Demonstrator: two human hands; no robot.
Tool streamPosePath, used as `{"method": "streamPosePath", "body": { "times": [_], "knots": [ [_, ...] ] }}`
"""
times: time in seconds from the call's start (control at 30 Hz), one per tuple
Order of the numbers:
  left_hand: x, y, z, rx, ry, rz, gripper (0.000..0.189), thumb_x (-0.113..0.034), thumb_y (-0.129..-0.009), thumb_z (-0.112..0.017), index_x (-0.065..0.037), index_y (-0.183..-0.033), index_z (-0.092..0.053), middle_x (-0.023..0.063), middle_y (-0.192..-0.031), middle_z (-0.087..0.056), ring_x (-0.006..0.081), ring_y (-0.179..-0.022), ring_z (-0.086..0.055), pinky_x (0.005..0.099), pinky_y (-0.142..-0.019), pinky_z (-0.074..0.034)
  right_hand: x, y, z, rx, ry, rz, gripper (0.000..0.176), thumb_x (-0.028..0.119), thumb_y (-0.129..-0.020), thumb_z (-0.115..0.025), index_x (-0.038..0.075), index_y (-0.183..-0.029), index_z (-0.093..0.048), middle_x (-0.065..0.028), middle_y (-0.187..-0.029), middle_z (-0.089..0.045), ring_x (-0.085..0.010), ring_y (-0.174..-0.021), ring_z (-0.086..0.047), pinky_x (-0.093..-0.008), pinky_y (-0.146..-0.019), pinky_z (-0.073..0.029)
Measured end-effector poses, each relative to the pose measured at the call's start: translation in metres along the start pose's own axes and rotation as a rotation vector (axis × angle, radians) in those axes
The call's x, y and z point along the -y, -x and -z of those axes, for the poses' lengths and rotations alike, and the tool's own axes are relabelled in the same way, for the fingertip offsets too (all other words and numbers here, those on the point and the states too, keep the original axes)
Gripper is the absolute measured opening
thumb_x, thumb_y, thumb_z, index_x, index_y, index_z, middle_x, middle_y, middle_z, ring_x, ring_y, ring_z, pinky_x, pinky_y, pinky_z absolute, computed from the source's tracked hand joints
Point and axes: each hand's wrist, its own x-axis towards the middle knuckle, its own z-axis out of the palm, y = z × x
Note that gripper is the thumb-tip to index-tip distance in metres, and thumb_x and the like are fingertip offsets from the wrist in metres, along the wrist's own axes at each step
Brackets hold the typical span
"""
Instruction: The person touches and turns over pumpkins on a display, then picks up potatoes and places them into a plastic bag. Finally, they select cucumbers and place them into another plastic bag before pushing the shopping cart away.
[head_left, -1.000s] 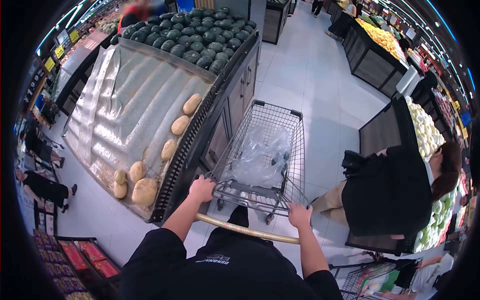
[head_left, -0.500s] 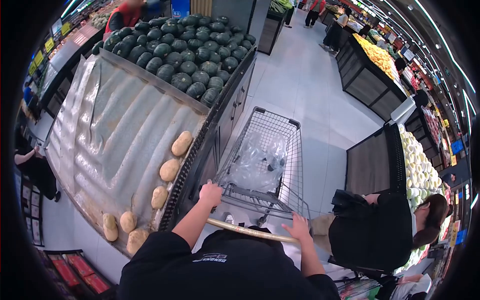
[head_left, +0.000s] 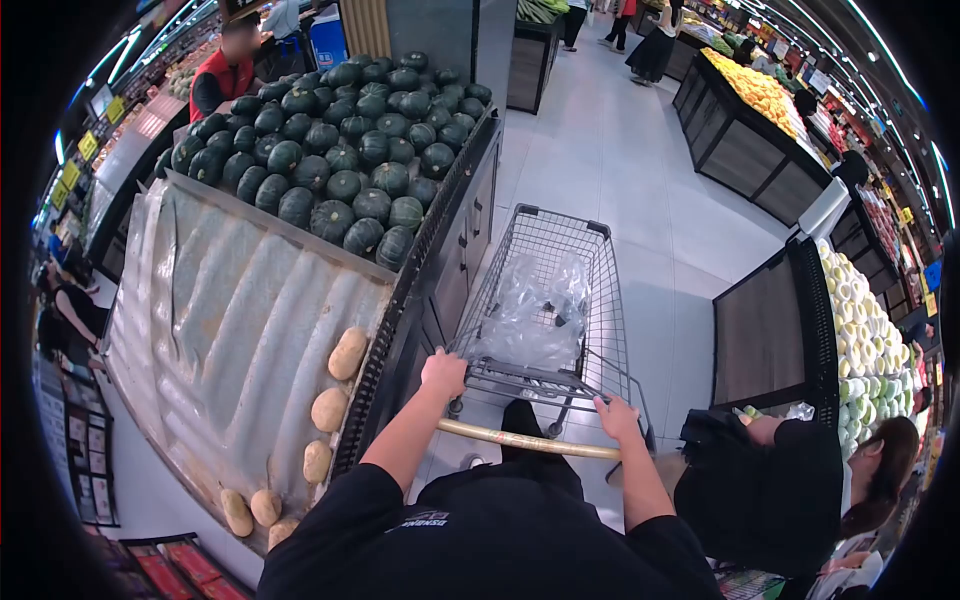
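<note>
1. Left hand (head_left: 443, 375) is curled round the rear left corner of the shopping cart (head_left: 597, 229), just above one end of a gold bar (head_left: 530, 440); on my feed it reads as a grip.
2. Right hand (head_left: 619, 417) lies on the rear right corner; the undersides of its fingers are hidden, so I cannot tell how far they close.
3. Alongside the cart runs a produce stand (head_left: 230, 300); clear plastic bags (head_left: 530, 335) lie bunched in the basket.
4. Compared with half a second ago, the tan produce (head_left: 348, 353) on the stand's edge sits lower in my view, and so do the green pumpkins (head_left: 345, 160); I take it the cart is rolling forward.
5. Behind the pumpkins, a person in a red vest (head_left: 230, 85) now shows more fully. Another in black (head_left: 760, 490) is near the right hand, so I judge that side tight.
</note>
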Motion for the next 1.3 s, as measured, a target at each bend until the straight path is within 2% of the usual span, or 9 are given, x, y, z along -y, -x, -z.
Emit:
{"method": "streamPosePath", "body": {
  "times": [0.2, 0.57, 0.67, 0.77, 0.87, 0.97, 1.03, 1.07, 1.3],
  "knots": [
    [-0.004, -0.064, 0.038, 0.022, -0.015, 0.017, 0.048, -0.037, -0.079, -0.08, -0.013, -0.119, -0.07, 0.0099, -0.124, -0.066, 0.0355, -0.125, -0.054, 0.0418, -0.097, -0.055, 0.007, -0.07, 0.038, -0.08, -0.129, -0.035, 0.069, 0.064, -0.095, -0.052, 0.011, -0.137, -0.06, -0.0149, -0.135, -0.063, -0.0333, -0.128, -0.057, -0.0578, -0.112, -0.028],
    [0.006, -0.186, 0.104, -0.03, 0.02, 0.003, 0.037, -0.022, -0.078, -0.072, -0.012, -0.114, -0.071, 0.0111, -0.12, -0.065, 0.0362, -0.12, -0.055, 0.0435, -0.093, -0.055, 0.017, -0.198, 0.097, -0.053, -0.104, 0.048, 0.068, 0.067, -0.093, -0.052, 0.015, -0.135, -0.061, -0.0143, -0.132, -0.065, -0.0318, -0.124, -0.059, -0.058, -0.109, -0.031],
    [0.005, -0.218, 0.126, -0.037, 0.028, 0.013, 0.038, -0.022, -0.077, -0.074, -0.012, -0.113, -0.071, 0.0114, -0.128, -0.06, 0.0364, -0.122, -0.053, 0.0447, -0.097, -0.053, 0.022, -0.23, 0.115, -0.061, -0.098, 0.06, 0.067, 0.067, -0.093, -0.052, 0.015, -0.134, -0.061, -0.0144, -0.129, -0.066, -0.0313, -0.122, -0.061, -0.0585, -0.108, -0.032],
    [0.01, -0.253, 0.137, -0.027, 0.041, 0.001, 0.049, -0.024, -0.077, -0.076, -0.016, -0.125, -0.066, 0.012, -0.141, -0.052, 0.0353, -0.133, -0.046, 0.0459, -0.11, -0.043, 0.034, -0.255, 0.141, -0.054, -0.122, 0.057, 0.063, 0.065, -0.092, -0.057, 0.016, -0.129, -0.065, -0.0154, -0.132, -0.063, -0.0319, -0.125, -0.058, -0.0579, -0.107, -0.034],
    [0.018, -0.291, 0.144, -0.204, -0.039, -0.105, 0.062, -0.027, -0.079, -0.077, -0.021, -0.137, -0.058, 0.0103, -0.153, -0.041, 0.0297, -0.144, -0.037, 0.0475, -0.121, -0.03, 0.044, -0.284, 0.157, -0.22, -0.136, 0.044, 0.056, 0.058, -0.088, -0.067, 0.013, -0.12, -0.07, -0.0175, -0.141, -0.052, -0.0349, -0.134, -0.046, -0.0526, -0.107, -0.037],
    [0.025, -0.328, 0.157, -0.261, -0.067, -0.244, 0.07, -0.029, -0.08, -0.077, -0.023, -0.144, -0.051, 0.0077, -0.151, -0.048, 0.0229, -0.142, -0.041, 0.0496, -0.124, -0.022, 0.036, -0.325, 0.153, -0.289, -0.132, 0.097, 0.057, 0.062, -0.087, -0.065, 0.017, -0.122, -0.07, -0.0169, -0.135, -0.058, -0.0348, -0.129, -0.05, -0.053, -0.107, -0.036],
    [0.029, -0.352, 0.174, 0.008, 0.023, -0.223, 0.066, -0.031, -0.081, -0.076, -0.025, -0.143, -0.054, 0.0049, -0.139, -0.061, 0.0209, -0.134, -0.052, 0.053, -0.124, -0.021, 0.041, -0.341, 0.169, -0.224, -0.113, 0.086, 0.056, 0.061, -0.089, -0.063, 0.017, -0.122, -0.069, -0.0166, -0.129, -0.063, -0.0354, -0.124, -0.055, -0.0512, -0.106, -0.039],
    [0.034, -0.365, 0.174, -0.011, 0.017, -0.25, 0.061, -0.034, -0.083, -0.075, -0.028, -0.14, -0.056, 0.0047, -0.125, -0.069, 0.0222, -0.125, -0.06, 0.0547, -0.124, -0.018, 0.045, -0.351, 0.179, -0.155, -0.101, 0.082, 0.055, 0.06, -0.091, -0.061, 0.016, -0.122, -0.069, -0.0164, -0.124, -0.068, -0.036, -0.119, -0.06, -0.0494, -0.104, -0.042],
    [0.046, -0.449, 0.204, 0.059, 0.059, -0.236, 0.054, -0.039, -0.084, -0.075, -0.026, -0.134, -0.061, 0.0044, -0.12, -0.071, 0.0235, -0.119, -0.064, 0.057, -0.124, -0.013, 0.056, -0.421, 0.208, -0.146, -0.031, 0.051, 0.055, 0.058, -0.093, -0.057, 0.017, -0.13, -0.065, -0.0123, -0.124, -0.07, -0.0348, -0.119, -0.062, -0.0509, -0.102, -0.043]
  ]
}}
